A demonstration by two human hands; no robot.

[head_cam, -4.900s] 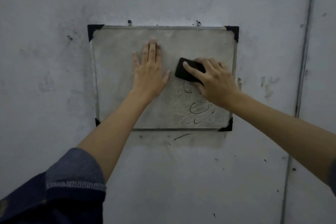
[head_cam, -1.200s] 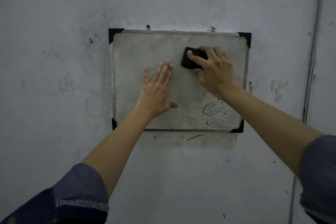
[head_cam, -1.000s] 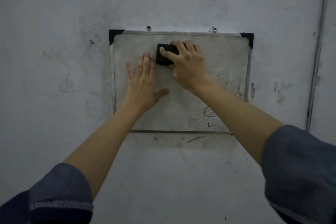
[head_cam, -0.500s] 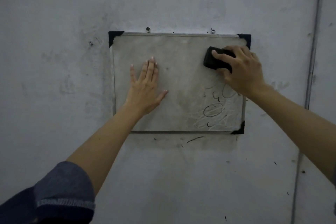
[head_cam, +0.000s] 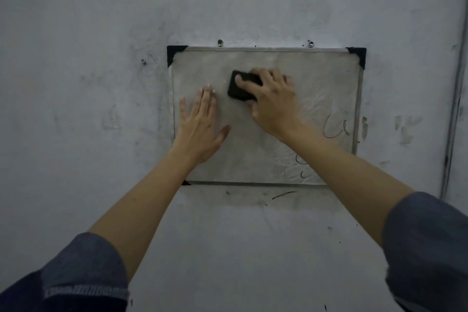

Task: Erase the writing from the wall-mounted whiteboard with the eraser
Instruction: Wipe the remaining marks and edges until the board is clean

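Whiteboard [head_cam: 266, 66]: hung on the wall, flat and rigid by the look of it; black caps at the corners. Two fixings show above its top edge.
Eraser [head_cam: 239, 88]: small black block, on the board's upper-middle area, at about 11 o'clock from board centre. Judged light, with a soft wiping face and a firmer back; not fragile.
Where to hold: across the back, fingers over the top, thumb on a side edge, so that pressure goes straight into the board.
Right hand [head_cam: 272, 101]: fingers curled over the eraser and clamped on it, pressing it against the board. Thumb position cannot be told.
Left hand [head_cam: 200, 124]: laid flat on the board at 9 o'clock from board centre, fingers straight and close together, thumb spread to the side. It holds nothing; judged to steady the board.
Writing [head_cam: 336, 129]: dark strokes at 3 o'clock near the right frame; fainter loops at 5 o'clock, partly hidden by the right forearm.
Progress: left half judged wiped; right-hand marks not yet removed.
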